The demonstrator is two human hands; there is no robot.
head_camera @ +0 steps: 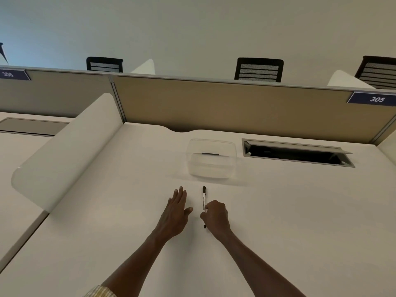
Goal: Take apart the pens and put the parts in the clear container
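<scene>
Setting: open-plan office, numbered workstations.
White bench (pixel 278 211) backed by tan partition (pixel 225 103), with number plates "305" (pixel 377 99) at right and "306" (pixel 8 74) upper left; cable hatch (pixel 297 152) set in bench; black mesh chairs (pixel 258 69) beyond partition; curved white side divider (pixel 64 151) at left.

Single head cam, wide-angle, looks forward and down over the desk (pixel 278 221) toward its far-edge partition (pixel 225 103); hands close below.
</scene>
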